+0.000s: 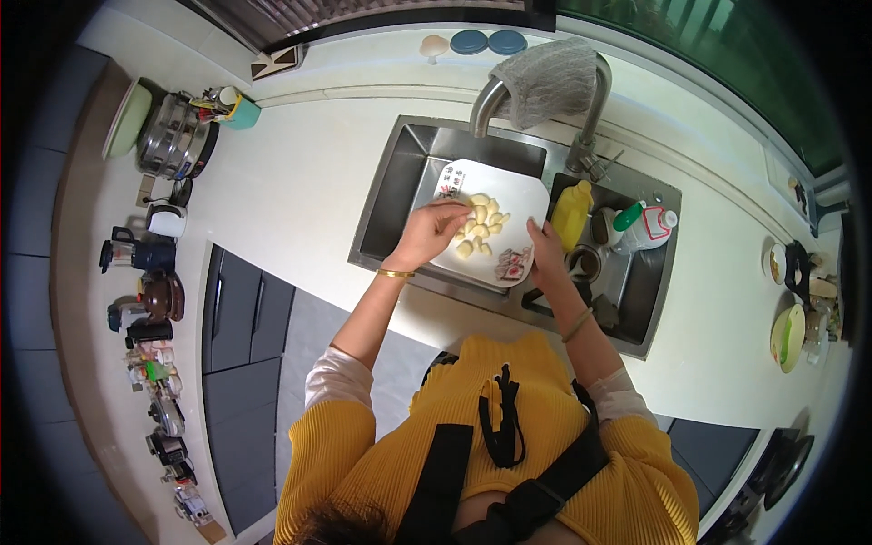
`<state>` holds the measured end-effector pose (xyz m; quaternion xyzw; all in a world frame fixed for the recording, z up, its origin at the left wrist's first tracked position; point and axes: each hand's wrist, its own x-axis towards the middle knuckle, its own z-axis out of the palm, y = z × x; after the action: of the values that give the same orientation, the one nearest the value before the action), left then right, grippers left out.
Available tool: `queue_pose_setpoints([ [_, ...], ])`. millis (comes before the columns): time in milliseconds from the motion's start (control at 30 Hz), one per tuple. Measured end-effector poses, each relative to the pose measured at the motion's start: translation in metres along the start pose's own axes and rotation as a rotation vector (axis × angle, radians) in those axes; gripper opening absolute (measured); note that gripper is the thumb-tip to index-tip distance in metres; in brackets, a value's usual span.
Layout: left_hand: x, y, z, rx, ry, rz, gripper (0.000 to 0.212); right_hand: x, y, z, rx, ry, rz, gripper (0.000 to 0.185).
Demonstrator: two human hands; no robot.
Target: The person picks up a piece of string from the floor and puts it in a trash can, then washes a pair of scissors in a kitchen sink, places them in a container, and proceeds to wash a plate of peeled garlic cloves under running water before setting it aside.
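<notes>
A white square plate (521,194) with printed figures and writing is over the left basin of the steel sink (381,197). Peeled garlic cloves (481,212) lie in a loose heap on its middle. My right hand (545,248) grips the plate's right rim, thumb on top. From the left, my left hand (434,230) reaches over the plate, thumb and forefinger together at the edge of the heap. Whether a clove is between those fingertips cannot be told.
A steel faucet (484,112) draped with a grey cloth (545,82) arches behind the plate. In the right basin stand a yellow bottle (572,214), a white bottle (644,230) and a cup (583,262). A steel steamer pot (170,139) and a teal utensil holder (242,112) are at the far left.
</notes>
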<state>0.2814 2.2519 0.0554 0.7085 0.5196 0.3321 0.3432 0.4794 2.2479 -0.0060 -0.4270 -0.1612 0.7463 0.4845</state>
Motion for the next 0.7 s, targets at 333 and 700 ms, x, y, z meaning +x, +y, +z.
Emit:
queue_pose_setpoints([
  [333,-0.004,0.024,0.02,0.519,-0.132,0.212,0.041,-0.014,0.001,-0.006,0.061,0.007,-0.075,0.026],
  [700,-0.028,0.038,0.001,0.185,0.219,0.238,0.02,-0.032,-0.003,-0.012,0.05,0.017,-0.117,0.031],
])
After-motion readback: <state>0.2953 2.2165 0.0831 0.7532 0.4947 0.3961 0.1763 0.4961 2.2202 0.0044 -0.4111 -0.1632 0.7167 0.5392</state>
